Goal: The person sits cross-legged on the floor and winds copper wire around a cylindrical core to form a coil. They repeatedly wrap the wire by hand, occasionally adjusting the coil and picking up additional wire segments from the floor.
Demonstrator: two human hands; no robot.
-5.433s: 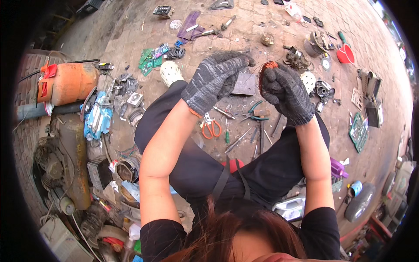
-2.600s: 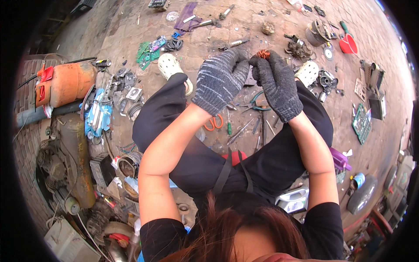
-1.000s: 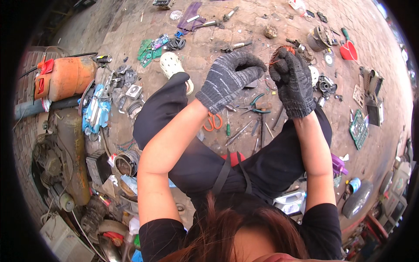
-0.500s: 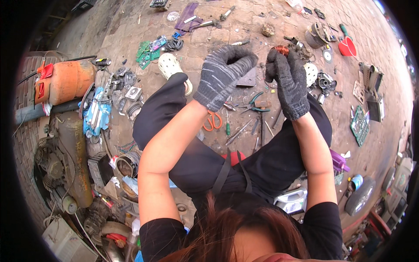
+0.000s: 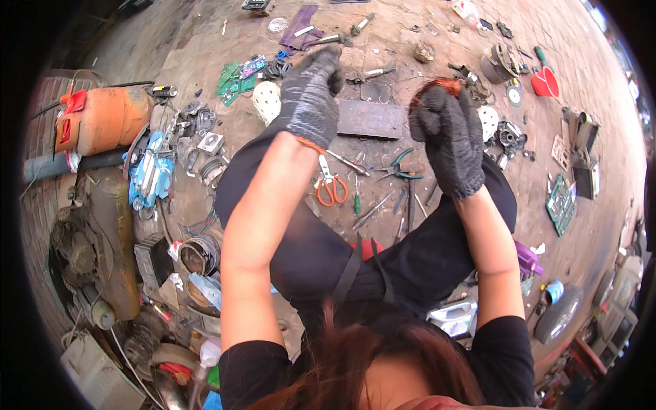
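Overhead, a seated person in dark clothes fills the centre, both arms raised over a brick-paved ground [image 5: 410, 20] strewn with scrap. At nine o'clock lies an orange gas cylinder [image 5: 102, 123]. Between the hands sits a dark metal plate [image 5: 371, 119]. The left hand [image 5: 309, 96] (gloved in grey knit) is loosely curled and holds nothing visible. The right hand [image 5: 447, 140], at one o'clock, is closed around a small reddish copper-coloured part [image 5: 437, 85] — only its top shows above the glove. Orange-handled scissors [image 5: 329, 186] lie below the plate, at centre.
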